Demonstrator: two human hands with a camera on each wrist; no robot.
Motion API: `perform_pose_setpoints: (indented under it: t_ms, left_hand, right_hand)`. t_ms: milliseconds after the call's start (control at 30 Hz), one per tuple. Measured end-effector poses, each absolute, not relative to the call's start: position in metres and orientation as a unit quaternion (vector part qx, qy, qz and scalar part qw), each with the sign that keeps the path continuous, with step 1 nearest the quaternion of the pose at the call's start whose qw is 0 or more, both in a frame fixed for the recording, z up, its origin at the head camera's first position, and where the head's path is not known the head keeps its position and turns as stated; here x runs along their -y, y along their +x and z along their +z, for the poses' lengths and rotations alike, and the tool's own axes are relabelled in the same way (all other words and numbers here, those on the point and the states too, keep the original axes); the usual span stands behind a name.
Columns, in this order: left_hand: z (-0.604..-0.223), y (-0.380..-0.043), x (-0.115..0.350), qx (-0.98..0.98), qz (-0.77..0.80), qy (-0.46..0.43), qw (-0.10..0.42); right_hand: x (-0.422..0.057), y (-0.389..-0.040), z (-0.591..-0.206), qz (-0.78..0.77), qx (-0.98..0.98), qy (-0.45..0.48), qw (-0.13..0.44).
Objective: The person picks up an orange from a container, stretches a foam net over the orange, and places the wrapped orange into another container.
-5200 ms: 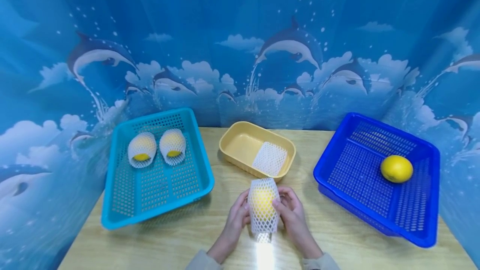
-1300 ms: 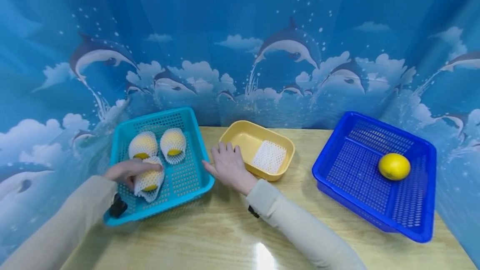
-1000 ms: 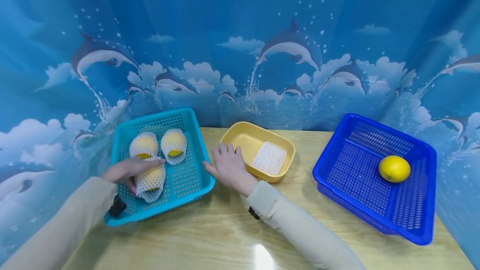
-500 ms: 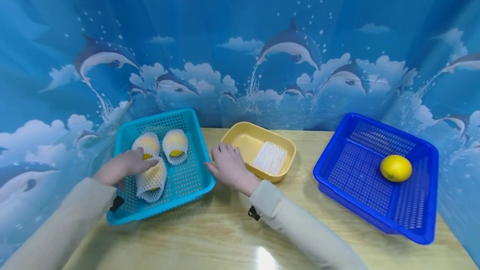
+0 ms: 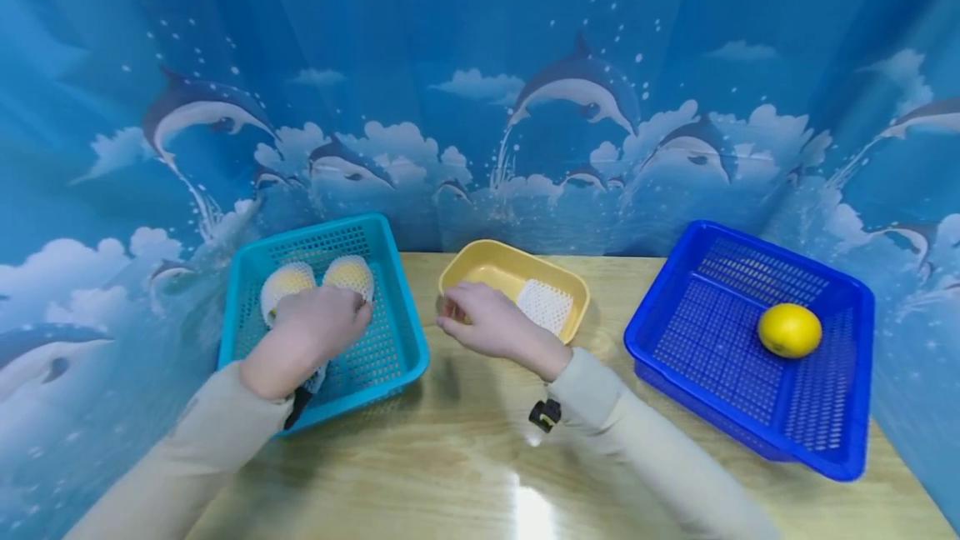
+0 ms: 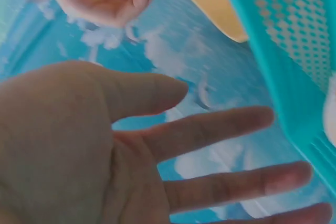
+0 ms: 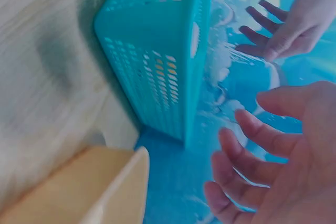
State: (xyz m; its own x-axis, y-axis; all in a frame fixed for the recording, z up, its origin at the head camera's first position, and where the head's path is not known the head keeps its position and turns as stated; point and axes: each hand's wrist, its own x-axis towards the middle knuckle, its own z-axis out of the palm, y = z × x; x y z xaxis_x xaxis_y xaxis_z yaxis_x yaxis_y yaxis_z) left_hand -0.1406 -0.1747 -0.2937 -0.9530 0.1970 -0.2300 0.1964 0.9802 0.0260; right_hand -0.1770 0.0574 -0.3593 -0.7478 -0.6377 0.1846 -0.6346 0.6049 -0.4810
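My left hand hovers over the teal basket and holds nothing. In the left wrist view, the fingers of my left hand are spread and straight. Under it in the head view lie yellow fruits in white foam nets, one net-covered fruit at the right and another netted fruit at the left; a third is mostly hidden by the hand. My right hand is over the near left rim of the tan tray. In the right wrist view, the right hand's loosely bent fingers hold nothing.
A flat white foam net lies inside the tan tray. At the right stands a blue basket with one bare yellow fruit in it. A dolphin-print curtain hangs behind the wooden table.
Both hands held a netted fruit above the table earlier; it then went into the teal basket. My left hand let it go and rose rightward. My right hand shifted right, its fingers bending.
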Motion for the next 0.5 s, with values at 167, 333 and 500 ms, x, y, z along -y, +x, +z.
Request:
perform_pose_setpoints:
  t_ms: [167,333,500]
  left_hand:
    - [-0.295,-0.126,0.140,-0.994,-0.032,0.096,0.037]
    - [-0.297,-0.114,0.106,-0.994,-0.033,0.106,-0.020]
    - [-0.307,-0.108,0.076,-0.983,-0.025,0.141,-0.119]
  right_hand:
    - [-0.085,-0.169,-0.343,-0.271,-0.905,-0.327,0.030]
    - [-0.112,-0.160,-0.330,-0.280,-0.905,-0.320,0.027]
    - [-0.141,-0.154,-0.323,-0.308,-0.895,-0.319,0.050]
